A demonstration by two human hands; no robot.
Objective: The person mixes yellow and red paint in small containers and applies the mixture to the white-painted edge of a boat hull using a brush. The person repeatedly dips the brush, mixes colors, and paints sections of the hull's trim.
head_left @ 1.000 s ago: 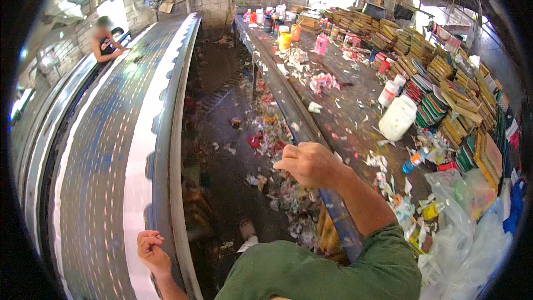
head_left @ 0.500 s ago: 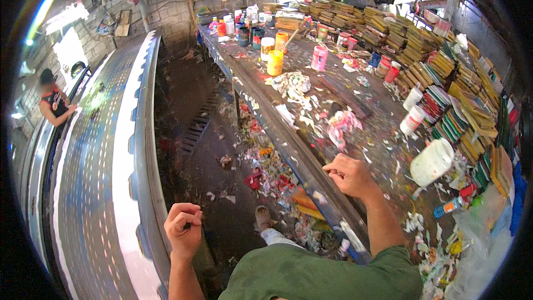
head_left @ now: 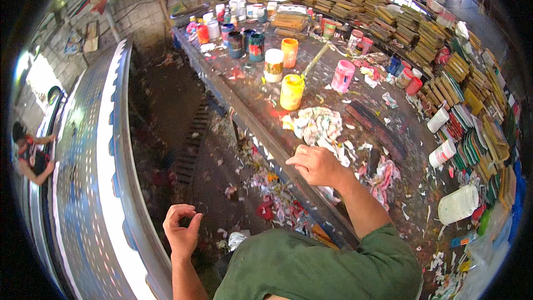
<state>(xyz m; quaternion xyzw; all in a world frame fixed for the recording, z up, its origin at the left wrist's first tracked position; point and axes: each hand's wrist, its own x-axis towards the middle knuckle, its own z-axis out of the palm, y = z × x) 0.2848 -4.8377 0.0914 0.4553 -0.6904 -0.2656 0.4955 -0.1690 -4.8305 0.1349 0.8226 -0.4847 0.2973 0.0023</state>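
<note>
My right hand [head_left: 317,164] hovers over the near edge of a paint-stained worktable [head_left: 244,123], its fingers curled in and nothing visible in them. Just beyond it lies a crumpled, paint-smeared white rag [head_left: 316,124]. Behind the rag stands an open yellow paint jar [head_left: 292,94] with a stick [head_left: 315,59] leaning by it. A pink paint jar [head_left: 343,75] is farther right, and a pink-stained rag [head_left: 384,179] lies right of my forearm. Low over the aisle, my left hand [head_left: 182,228] is loosely bent, thumb apart from the fingers, holding nothing.
A long perforated table [head_left: 91,155] with a white border runs along the left; another person [head_left: 36,158] stands beyond it. Scraps [head_left: 272,194] litter the floor under the worktable. Stacked wooden frames [head_left: 427,41] line its far right side, near a whitish jug [head_left: 458,204].
My view has moved forward along the worktable, bringing the jars and white rag closer. My right hand is now beside that rag, and my left thumb has parted from the fingers.
</note>
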